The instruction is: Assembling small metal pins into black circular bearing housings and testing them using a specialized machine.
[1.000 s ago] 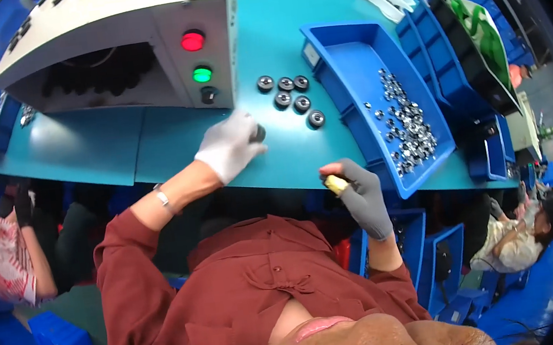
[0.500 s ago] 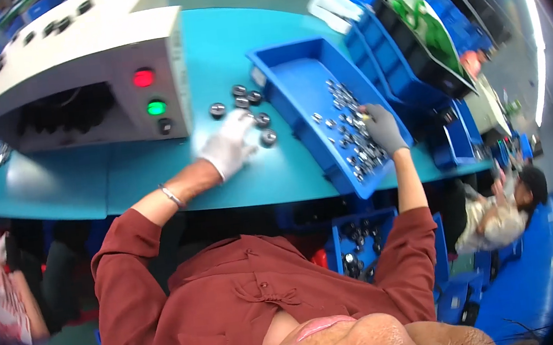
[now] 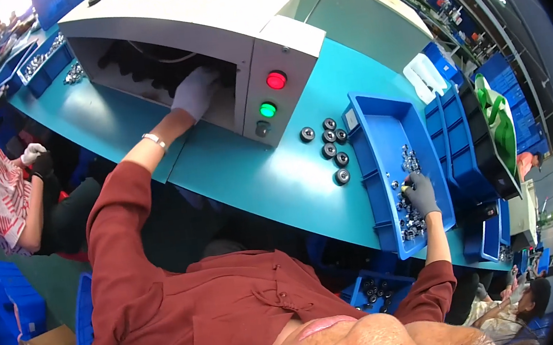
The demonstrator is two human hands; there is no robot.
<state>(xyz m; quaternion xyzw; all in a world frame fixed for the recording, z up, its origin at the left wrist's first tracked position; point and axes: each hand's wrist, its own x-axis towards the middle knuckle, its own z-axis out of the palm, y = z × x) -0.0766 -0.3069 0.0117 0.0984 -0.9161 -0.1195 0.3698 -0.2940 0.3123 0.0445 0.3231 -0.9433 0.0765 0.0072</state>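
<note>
Seemingly picking: left hand (image 3: pixel 196 94) in machine (image 3: pixel 301 60), eleven o'clock; right hand (image 3: pixel 422 195) among parts (image 3: pixel 412 226), three o'clock. Grips can't be told; next needs pinching.

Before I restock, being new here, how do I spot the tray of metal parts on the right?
Find the white machine with red and green lights on the teal table. To its right, past the seven black rollers, lies a long blue tray. Unlike the blue bins beside it, it has the gray-gloved right hand among its loose shiny metal parts.
</note>
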